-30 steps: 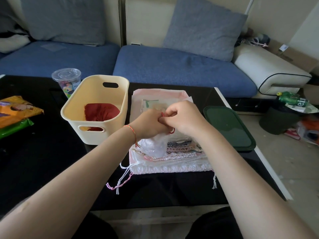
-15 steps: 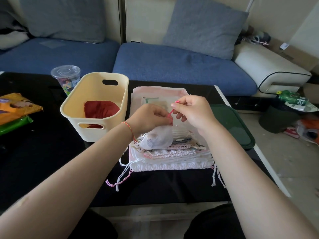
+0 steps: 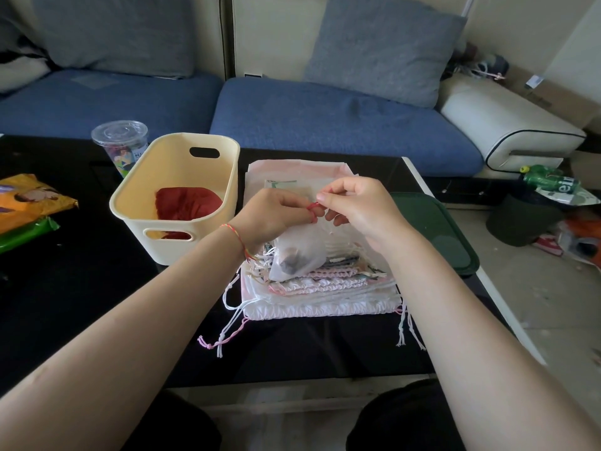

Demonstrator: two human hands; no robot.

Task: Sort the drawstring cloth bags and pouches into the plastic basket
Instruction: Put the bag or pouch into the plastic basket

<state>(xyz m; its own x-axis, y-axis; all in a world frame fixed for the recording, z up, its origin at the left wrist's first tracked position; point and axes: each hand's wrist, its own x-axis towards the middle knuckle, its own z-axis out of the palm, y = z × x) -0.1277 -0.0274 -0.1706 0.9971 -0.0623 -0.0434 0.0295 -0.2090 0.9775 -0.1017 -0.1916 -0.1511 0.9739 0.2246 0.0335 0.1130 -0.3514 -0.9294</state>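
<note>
A small sheer white pouch (image 3: 297, 257) with something dark inside hangs just above a stack of flat drawstring bags (image 3: 320, 292) on the black table. My left hand (image 3: 276, 218) pinches the pouch's gathered neck and its red drawstring (image 3: 313, 209). My right hand (image 3: 354, 206) pinches the same red string from the right, fingers curled. To the left stands the cream plastic basket (image 3: 130, 203), and a red cloth bag (image 3: 187, 203) lies inside it.
A lidded clear plastic cup (image 3: 120, 144) stands behind the basket. Orange and green snack packets (image 3: 24, 206) lie at the far left. A dark green tray (image 3: 435, 232) sits at the table's right edge. A blue sofa runs behind the table.
Both hands have lifted slightly with the sheer pouch, and the right hand has drawn the red string out to the right and then back toward the left hand. The pouch's neck looks more gathered.
</note>
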